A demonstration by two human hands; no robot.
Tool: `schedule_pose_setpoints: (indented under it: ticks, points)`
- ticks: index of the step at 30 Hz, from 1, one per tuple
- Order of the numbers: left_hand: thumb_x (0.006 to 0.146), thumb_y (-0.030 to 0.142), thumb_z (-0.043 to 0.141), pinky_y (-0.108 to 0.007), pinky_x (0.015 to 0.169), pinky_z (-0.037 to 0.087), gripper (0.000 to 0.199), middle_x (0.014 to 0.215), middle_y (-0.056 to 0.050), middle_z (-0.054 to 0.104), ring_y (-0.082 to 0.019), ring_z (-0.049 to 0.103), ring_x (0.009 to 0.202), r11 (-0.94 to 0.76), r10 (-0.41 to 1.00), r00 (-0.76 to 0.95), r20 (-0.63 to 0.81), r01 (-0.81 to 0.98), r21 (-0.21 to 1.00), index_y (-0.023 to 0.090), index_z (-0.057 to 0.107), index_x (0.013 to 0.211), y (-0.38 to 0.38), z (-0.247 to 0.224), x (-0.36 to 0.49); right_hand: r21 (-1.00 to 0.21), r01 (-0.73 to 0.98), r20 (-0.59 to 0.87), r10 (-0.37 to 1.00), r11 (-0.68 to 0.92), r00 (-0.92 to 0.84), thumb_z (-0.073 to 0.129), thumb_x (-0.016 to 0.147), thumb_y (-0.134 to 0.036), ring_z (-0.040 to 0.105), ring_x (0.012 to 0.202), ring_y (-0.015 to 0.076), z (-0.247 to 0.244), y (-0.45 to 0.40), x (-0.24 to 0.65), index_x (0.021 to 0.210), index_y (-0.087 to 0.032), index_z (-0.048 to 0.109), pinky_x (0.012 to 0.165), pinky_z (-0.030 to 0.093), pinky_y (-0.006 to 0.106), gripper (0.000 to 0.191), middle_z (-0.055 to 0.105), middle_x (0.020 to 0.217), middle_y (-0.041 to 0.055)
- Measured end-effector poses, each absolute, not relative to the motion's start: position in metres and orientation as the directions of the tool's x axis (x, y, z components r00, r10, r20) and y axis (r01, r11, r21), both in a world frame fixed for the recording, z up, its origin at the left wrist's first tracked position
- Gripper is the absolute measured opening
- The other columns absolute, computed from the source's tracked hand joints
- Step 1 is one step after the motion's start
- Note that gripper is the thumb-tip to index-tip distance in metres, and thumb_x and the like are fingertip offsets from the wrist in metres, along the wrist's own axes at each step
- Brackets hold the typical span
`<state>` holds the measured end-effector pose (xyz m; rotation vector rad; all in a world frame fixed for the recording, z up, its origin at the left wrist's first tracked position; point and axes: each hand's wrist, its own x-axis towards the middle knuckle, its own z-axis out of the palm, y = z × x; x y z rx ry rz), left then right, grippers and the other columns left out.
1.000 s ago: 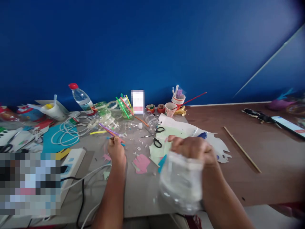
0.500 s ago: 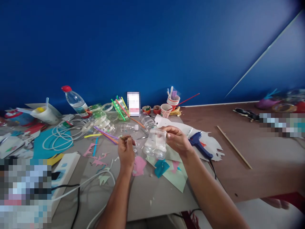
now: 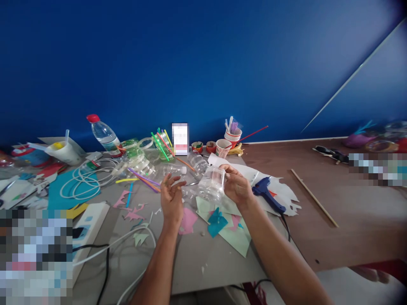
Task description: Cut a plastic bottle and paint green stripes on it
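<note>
Between finger and thumb, my right hand [image 3: 237, 184] grips a clear plastic bottle piece [image 3: 211, 184] by its edge, holding it just above the table. Its bumpy rounded end points down and to the left. My left hand [image 3: 171, 190] is beside it on the left, fingers spread and apart from the piece, with nothing visible in it. Pink paper [image 3: 187, 221], teal paper [image 3: 217, 223] and pale green paper [image 3: 237, 241] lie below the hands. Behind them lies a clear bottle [image 3: 173, 170] with a white cap.
A blue glue gun [image 3: 269, 195] rests on white paper [image 3: 288, 192] at right, near a wooden stick [image 3: 314, 198]. A red-capped bottle [image 3: 103, 134], coiled white cable [image 3: 79, 182] and power strip [image 3: 92, 220] stand left. Paper cups [image 3: 224, 148] are at the back.
My left hand's fingers have spread from a closed, pinched pose. The clear bottle piece has tilted and risen slightly in my right hand. The view has shifted a little.
</note>
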<state>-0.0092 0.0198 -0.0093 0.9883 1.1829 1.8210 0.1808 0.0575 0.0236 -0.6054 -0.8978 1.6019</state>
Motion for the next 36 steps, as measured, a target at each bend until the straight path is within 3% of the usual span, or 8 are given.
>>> schedule_pose_setpoints:
  ticks: [4,9,14,18,23,27,33,36]
  points:
    - [0.074,0.024,0.060,-0.029,0.074,0.045,0.031,0.079,-0.001,0.065,-0.015,0.063,0.077,-0.240,0.907,-0.390,0.158,-0.170,0.956,0.019,0.057,0.105,0.020,-0.009,-0.009,-0.840,-0.540,0.085,0.971,-0.051,-0.224,0.062,0.062,-0.027,0.055,0.059,0.0161,0.026,0.057,0.180,0.080,-0.022,0.057,0.058,0.046,0.029,0.019,0.058,0.066,-0.0001]
    - [0.075,0.030,0.063,-0.026,0.073,0.044,0.031,0.078,0.000,0.062,-0.012,0.058,0.074,-0.198,0.926,-0.364,0.094,-0.258,0.946,0.020,0.059,0.104,0.020,-0.011,-0.009,-0.883,-0.466,0.055,0.975,-0.053,-0.216,0.056,0.068,-0.036,0.047,0.050,0.0156,0.025,0.058,0.182,0.079,-0.021,0.055,0.049,0.039,0.028,0.018,0.050,0.058,-0.0013]
    - [0.079,0.037,0.065,-0.025,0.073,0.044,0.030,0.067,0.004,0.053,-0.010,0.051,0.066,-0.204,0.938,-0.337,0.084,-0.336,0.920,0.019,0.060,0.103,0.019,-0.011,-0.007,-0.870,-0.491,0.111,0.949,-0.051,-0.296,0.046,0.079,-0.056,0.048,0.051,0.0161,0.019,0.057,0.183,0.080,-0.018,0.063,0.051,0.040,0.030,0.042,0.048,0.055,0.0001]
    - [0.076,0.037,0.069,-0.027,0.075,0.045,0.030,0.065,0.006,0.052,-0.008,0.050,0.062,-0.189,0.947,-0.320,0.042,-0.444,0.876,0.021,0.060,0.099,0.019,-0.007,-0.006,-0.918,-0.385,0.092,0.898,-0.090,-0.430,0.050,0.080,-0.063,0.043,0.048,0.0120,0.017,0.052,0.173,0.085,-0.014,0.069,0.046,0.035,0.025,0.053,0.051,0.057,0.0008]
    - [0.063,0.050,0.076,-0.033,0.083,0.048,0.050,0.087,-0.002,0.061,-0.014,0.060,0.081,-0.063,0.992,-0.128,-0.021,-0.620,0.782,0.021,0.060,0.101,0.015,0.001,-0.004,-0.971,-0.210,0.032,0.815,-0.111,-0.579,0.057,0.083,-0.051,0.043,0.048,0.0092,0.025,0.036,0.155,0.119,-0.018,0.061,0.045,0.033,0.021,0.050,0.055,0.059,-0.0023]
    - [0.061,0.051,0.078,-0.032,0.083,0.048,0.056,0.110,-0.006,0.061,-0.019,0.060,0.099,0.041,0.999,0.046,-0.016,-0.613,0.789,0.024,0.059,0.106,0.010,0.005,0.000,-0.990,-0.136,0.112,0.791,0.037,-0.602,0.056,0.087,-0.040,0.044,0.058,0.0091,0.033,0.026,0.144,0.131,-0.022,0.054,0.053,0.036,0.021,0.048,0.058,0.073,-0.0014]
    - [0.059,0.045,0.081,-0.028,0.073,0.050,0.062,0.111,-0.005,0.059,-0.018,0.061,0.093,0.126,0.991,0.115,-0.072,-0.585,0.801,0.024,0.057,0.113,0.006,0.005,0.002,-0.984,0.008,0.148,0.836,0.180,-0.529,0.056,0.082,-0.021,0.042,0.055,0.0079,0.028,0.023,0.134,0.096,-0.016,0.070,0.050,0.034,0.020,0.021,0.057,0.068,-0.0010]
    - [0.064,0.042,0.078,-0.029,0.078,0.049,0.054,0.110,-0.006,0.060,-0.017,0.060,0.094,0.072,0.996,0.086,-0.023,-0.610,0.789,0.023,0.059,0.111,0.008,0.004,0.000,-0.978,0.089,0.140,0.904,0.191,-0.405,0.055,0.080,-0.020,0.045,0.053,0.0087,0.027,0.026,0.136,0.080,-0.016,0.070,0.050,0.036,0.021,0.016,0.059,0.065,-0.0002]
